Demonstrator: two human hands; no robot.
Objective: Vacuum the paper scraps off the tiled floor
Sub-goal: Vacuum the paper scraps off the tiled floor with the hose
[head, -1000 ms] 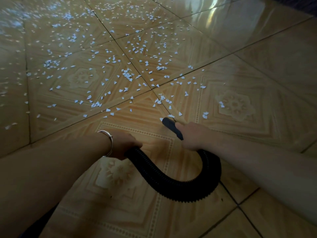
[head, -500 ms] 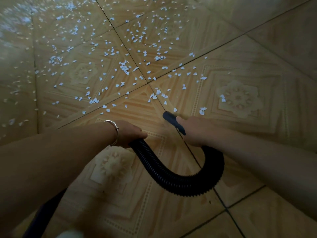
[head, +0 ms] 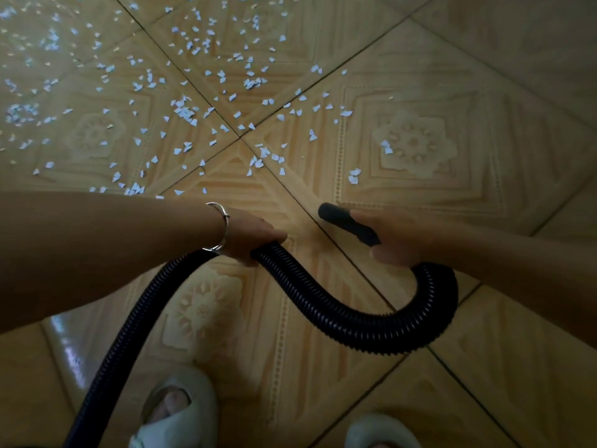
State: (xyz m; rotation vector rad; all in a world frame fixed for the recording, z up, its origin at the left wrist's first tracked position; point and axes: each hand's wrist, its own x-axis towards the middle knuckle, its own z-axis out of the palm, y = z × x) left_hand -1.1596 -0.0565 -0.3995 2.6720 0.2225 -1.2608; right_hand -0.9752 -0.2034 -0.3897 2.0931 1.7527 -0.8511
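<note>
The right hand (head: 399, 239) is gripping the nozzle (head: 342, 219), the left hand (head: 253, 234) the hose (head: 355, 328); the mouth probably needs skimming low over paper scraps (head: 184, 112).

Beyond nozzle (head: 347, 223) tip: strip of bare floor (head: 517, 76), then scraps (head: 184, 113) spread dense ahead and to its left. Right of nozzle: tile nearly bare, few scraps only. Behind nozzle: hose (head: 355, 321) loops from right hand (head: 397, 237) to left hand (head: 252, 234), across the path back. Two slippers (head: 181, 409) further behind.
</note>
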